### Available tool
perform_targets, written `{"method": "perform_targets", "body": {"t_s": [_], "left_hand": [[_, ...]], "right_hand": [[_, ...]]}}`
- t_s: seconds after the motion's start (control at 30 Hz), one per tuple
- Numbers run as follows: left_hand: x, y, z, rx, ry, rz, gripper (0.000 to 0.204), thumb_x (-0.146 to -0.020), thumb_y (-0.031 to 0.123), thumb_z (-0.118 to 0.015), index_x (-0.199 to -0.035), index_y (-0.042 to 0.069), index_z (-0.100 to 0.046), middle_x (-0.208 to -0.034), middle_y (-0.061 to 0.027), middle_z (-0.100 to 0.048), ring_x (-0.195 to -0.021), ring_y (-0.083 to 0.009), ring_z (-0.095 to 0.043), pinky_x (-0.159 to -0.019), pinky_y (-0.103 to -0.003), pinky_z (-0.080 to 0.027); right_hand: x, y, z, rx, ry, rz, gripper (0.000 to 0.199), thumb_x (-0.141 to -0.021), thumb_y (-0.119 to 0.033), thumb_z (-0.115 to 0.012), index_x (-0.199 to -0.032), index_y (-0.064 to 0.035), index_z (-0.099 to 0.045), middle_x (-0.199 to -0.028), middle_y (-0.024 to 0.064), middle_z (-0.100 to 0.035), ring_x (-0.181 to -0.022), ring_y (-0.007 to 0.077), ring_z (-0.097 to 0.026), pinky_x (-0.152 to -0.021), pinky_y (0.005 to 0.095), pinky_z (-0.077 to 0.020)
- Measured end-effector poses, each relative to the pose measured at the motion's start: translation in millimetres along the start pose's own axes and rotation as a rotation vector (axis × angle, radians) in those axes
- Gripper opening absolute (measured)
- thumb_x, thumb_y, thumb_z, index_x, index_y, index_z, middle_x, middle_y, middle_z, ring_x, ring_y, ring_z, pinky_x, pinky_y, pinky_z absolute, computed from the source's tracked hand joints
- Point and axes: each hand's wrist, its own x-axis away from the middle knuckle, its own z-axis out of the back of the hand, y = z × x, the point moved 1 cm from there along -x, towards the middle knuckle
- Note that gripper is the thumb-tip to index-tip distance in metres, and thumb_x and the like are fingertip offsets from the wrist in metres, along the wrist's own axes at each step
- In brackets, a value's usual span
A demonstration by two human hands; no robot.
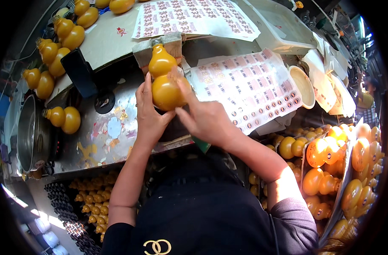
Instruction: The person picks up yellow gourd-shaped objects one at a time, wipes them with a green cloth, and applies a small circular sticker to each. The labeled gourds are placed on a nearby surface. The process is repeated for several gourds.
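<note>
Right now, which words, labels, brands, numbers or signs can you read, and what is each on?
No text is clear enough to quote.
Upper printed sheet: dark red rows, too small.
Lower printed sheet: small rows and round seals, too small.
Held gourd-shaped bottle: no text on the visible side.
Pale board: red ribbon-like mark, unreadable.
Dark shirt: gold linked-curve emblem, no words.

Uneven light, hard sun on right elbow [284, 177] and crated gourd bottles [315, 152], sheen on metal workbench [92, 123], dark beneath, right hand [208, 121] slightly motion-blurred, fisheye-bent edges, black rim
</note>
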Motion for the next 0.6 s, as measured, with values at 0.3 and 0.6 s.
{"method": "perform_targets", "body": {"t_s": [0.3,0.6], "left_hand": [[-5.2,-13.5,18.4,1.15,-0.282,0.314,0.09,-0.08,0.007,-0.063,-0.15,0.001,-0.006,-0.15,-0.0141,-0.024,-0.137,-0.0237,-0.029,-0.112,-0.035,-0.026],[-16.6,-23.9,18.3,1.047,-0.372,0.297,0.077,-0.089,0.017,-0.063,-0.149,0.002,-0.017,-0.148,-0.011,-0.032,-0.134,-0.0203,-0.035,-0.11,-0.032,-0.028]], "right_hand": [[14.9,-22.2,-16.9,0.128,-0.11,0.003,0.079,-0.085,-0.026,-0.059,-0.145,0.0052,-0.019,-0.052,0.0115,-0.055,-0.044,0.0324,-0.056,-0.045,0.042,-0.0462],[-37.5,41.5,7.5,-0.577,-0.17,-0.429,0.07,-0.082,-0.049,-0.064,-0.128,0.002,-0.05,-0.089,0.019,-0.067,-0.081,0.0273,-0.067,-0.075,0.0375,-0.0505]]}}
